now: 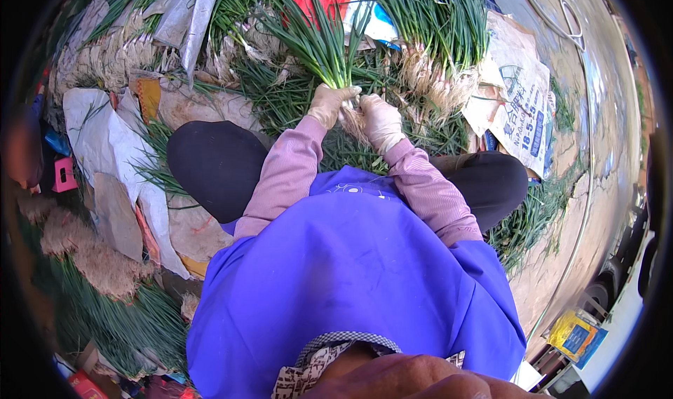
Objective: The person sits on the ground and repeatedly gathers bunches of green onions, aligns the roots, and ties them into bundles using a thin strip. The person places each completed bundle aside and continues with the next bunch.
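Observation:
My left hand, in a pale glove, grips a small bunch of green onions just above the white bulbs. The green leaves fan away from me and the roots hang towards my lap. Close against the bulb end is my right hand, gloved too, with its fingers curled. Whether it pinches a stalk or root there is hidden. Loose green leaves cover the ground beneath both hands. Just beyond my right hand lies a thick pile of green onions, its roots facing me.
More rooted onions lie in rows at the far left, partly under white sheeting. Big bundles rest behind me on the left. A printed woven sack lies at right, with a hose along the concrete beyond it.

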`<action>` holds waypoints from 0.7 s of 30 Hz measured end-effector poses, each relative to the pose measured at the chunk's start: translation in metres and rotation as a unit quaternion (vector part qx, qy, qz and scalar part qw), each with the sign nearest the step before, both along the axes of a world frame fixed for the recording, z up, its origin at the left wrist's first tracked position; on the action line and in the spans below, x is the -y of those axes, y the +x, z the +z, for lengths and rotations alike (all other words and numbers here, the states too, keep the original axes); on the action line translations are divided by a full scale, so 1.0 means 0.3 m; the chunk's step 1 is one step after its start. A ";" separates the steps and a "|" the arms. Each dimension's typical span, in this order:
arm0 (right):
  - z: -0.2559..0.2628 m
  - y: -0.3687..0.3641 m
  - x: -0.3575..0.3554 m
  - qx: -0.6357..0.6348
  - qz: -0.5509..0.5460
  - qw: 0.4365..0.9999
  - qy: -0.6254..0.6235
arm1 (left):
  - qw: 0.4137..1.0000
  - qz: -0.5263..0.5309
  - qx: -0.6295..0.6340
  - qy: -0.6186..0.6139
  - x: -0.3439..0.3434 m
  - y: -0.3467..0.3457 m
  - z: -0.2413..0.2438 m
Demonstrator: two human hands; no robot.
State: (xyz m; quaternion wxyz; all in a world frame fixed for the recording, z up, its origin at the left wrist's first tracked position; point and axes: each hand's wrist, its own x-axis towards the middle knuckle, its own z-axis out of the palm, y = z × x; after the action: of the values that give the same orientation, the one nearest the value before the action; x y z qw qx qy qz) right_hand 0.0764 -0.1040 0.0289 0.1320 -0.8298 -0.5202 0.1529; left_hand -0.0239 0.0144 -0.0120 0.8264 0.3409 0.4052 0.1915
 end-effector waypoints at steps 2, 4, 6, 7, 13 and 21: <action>0.090 -0.054 0.035 -0.048 0.001 0.999 -0.020 | 0.999 0.007 -0.026 -0.033 0.022 -0.008 -0.026; 0.032 0.012 0.078 -0.371 -0.097 0.923 0.010 | 0.998 -0.006 -0.005 -0.063 0.039 -0.020 0.021; 0.133 0.041 0.076 -0.558 -0.195 0.806 0.020 | 0.995 -0.026 0.016 -0.093 0.049 -0.043 0.071; 0.109 0.053 0.079 -0.571 -0.205 0.789 0.098 | 0.994 -0.042 0.028 -0.101 0.065 -0.045 0.098; -0.015 0.062 -0.072 -0.680 -0.453 0.567 0.103 | 0.989 -0.069 0.093 -0.097 0.168 -0.062 0.156; -0.025 0.107 -0.017 -0.668 -0.437 0.581 0.157 | 0.986 -0.092 0.098 -0.103 0.224 -0.048 0.207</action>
State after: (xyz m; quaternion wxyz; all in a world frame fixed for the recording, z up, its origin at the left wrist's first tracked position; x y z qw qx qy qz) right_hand 0.1084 -0.0990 0.0214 0.6213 -0.5867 0.1241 0.5042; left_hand -0.0382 -0.0528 0.0502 0.9069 0.2694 0.3065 0.1048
